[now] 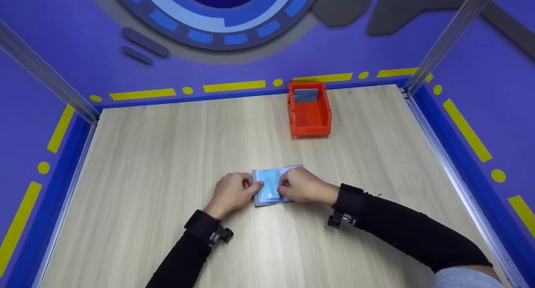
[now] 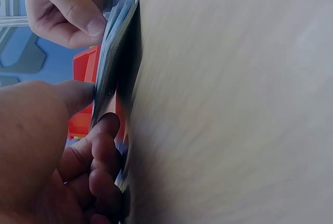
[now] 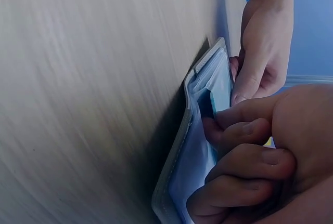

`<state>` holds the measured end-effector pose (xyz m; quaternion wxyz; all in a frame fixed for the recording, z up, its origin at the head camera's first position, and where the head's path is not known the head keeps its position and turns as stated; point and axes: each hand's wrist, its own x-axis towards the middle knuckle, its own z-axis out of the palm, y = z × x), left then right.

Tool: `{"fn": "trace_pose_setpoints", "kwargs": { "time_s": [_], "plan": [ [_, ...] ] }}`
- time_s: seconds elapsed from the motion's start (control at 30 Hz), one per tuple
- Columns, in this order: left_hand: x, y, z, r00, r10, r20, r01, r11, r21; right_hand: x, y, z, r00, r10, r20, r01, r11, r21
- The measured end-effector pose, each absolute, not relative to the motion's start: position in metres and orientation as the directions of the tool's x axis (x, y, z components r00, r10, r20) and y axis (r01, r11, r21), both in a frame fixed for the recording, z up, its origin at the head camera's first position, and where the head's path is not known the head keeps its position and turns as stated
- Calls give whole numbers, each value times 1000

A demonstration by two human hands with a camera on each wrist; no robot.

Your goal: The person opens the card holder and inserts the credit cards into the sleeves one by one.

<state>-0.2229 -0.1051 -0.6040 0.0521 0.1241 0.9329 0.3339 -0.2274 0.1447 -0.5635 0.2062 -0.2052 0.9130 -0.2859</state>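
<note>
A card holder [image 1: 260,203] with a grey cover and clear plastic sleeves lies open near the middle of the table. On its left half shows a light-blue card [image 1: 271,183]. My left hand [image 1: 230,192] pinches the holder's left edge, thumb on top and fingers beneath, as the left wrist view shows. That edge of the holder [image 2: 110,60] is tilted up off the table. With thumb and forefinger my right hand [image 1: 304,185] pinches the right edge of the blue card; its other fingers [image 3: 244,164] curl above the right half. Whether the card is inside a sleeve, I cannot tell.
A red open-front bin [image 1: 310,131] stands at the back of the wooden table [image 1: 179,154], holding a grey card [image 1: 306,95] marked VIP against its rear wall. Blue panels [image 1: 234,72] enclose the back and both sides.
</note>
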Motion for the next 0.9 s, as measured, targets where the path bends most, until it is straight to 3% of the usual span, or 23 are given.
{"fn": "trace_pose_setpoints", "kwargs": {
  "time_s": [0.27,0.7,0.9],
  "plan": [
    [-222,-105,-604,-961,276,-1,212,738,640,-236,147,-546,-856,-432,-285,-207,790,-577],
    [-222,-105,-601,-963,267,-31,187,750,635,-271,174,-529,-894,-425,-142,-324,832,-451],
    [-222,-105,-603,-961,273,-31,191,746,638,-277,180,-539,-877,-451,-166,-361,846,-393]
  ]
}}
